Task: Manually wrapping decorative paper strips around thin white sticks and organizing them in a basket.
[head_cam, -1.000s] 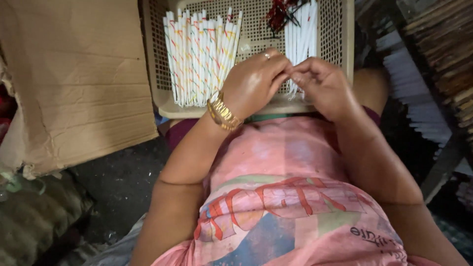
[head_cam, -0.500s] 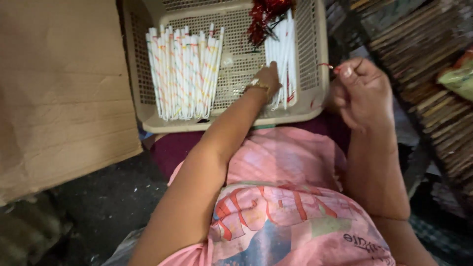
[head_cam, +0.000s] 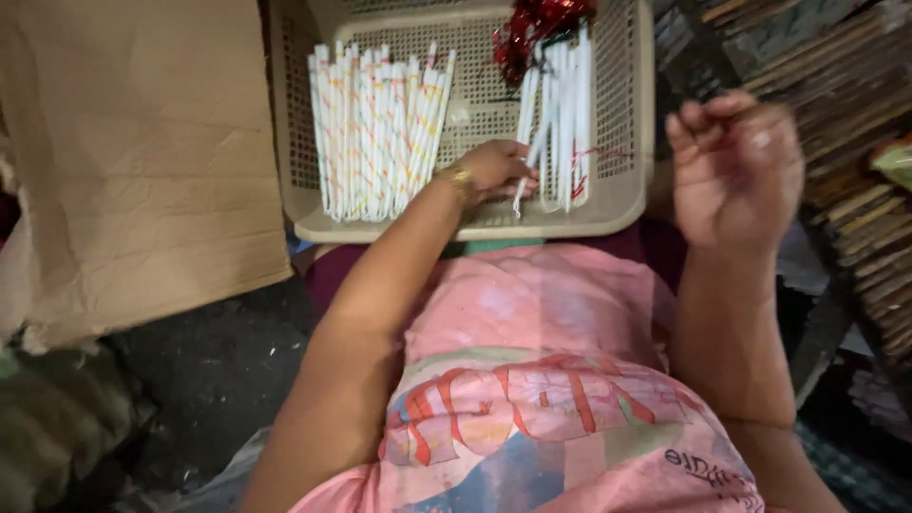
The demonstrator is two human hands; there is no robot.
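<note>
A beige plastic mesh basket [head_cam: 627,204] rests on my lap. Inside it, a row of white sticks with coloured stripes [head_cam: 375,133] lies on the left. Plain white sticks [head_cam: 562,104] lie on the right, under a clump of shiny red material [head_cam: 532,24]. My left hand [head_cam: 494,169], with a gold bracelet on its wrist, reaches into the basket and grips one white stick [head_cam: 522,185] at its near end. My right hand [head_cam: 736,166] is raised beside the basket's right rim, blurred, with thumb and fingers pinched. A thin red thread [head_cam: 598,152] runs from the white sticks toward it.
A large sheet of brown cardboard [head_cam: 123,161] lies to the left of the basket. Stacked dark slats or bundles [head_cam: 845,85] fill the right side. Dark ground [head_cam: 218,370] and a greenish sack [head_cam: 47,427] are at lower left.
My hands have parted. The left went into the basket and closed on a white stick. The right drew away to the right and up, pulling the red thread.
</note>
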